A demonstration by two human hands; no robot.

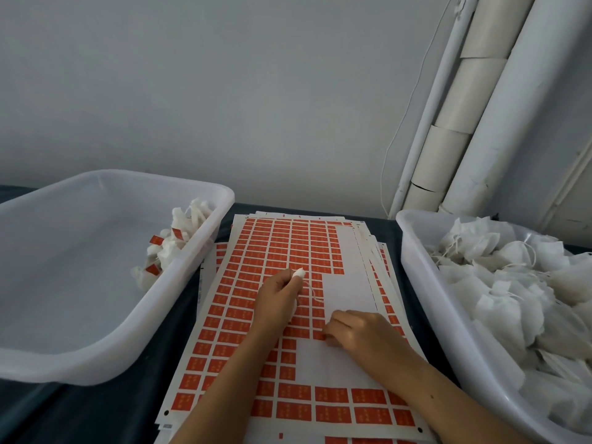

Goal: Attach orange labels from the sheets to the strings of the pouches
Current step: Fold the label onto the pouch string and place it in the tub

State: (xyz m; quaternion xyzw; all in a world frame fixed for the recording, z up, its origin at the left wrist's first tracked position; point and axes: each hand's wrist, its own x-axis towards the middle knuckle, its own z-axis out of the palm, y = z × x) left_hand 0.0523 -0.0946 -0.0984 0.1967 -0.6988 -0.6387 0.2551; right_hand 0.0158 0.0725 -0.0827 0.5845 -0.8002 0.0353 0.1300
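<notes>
A stack of label sheets [344, 283] lies in the middle, covered with rows of orange labels [282, 238] and bare white patches where labels are gone. My left hand [280, 299] grips a small white pouch [298, 273] over the sheet; its thin string [313, 291] trails down to the right. My right hand [362, 334] rests on the sheet, its fingertips pinching an orange label [319, 336] at the edge of a bare patch.
A translucent tub [96, 357] on the left holds a few labelled pouches [166, 248] in its far right corner. A second tub [448, 331] on the right is heaped with unlabelled pouches [512, 283]. White pipes [474, 107] lean in the back right corner.
</notes>
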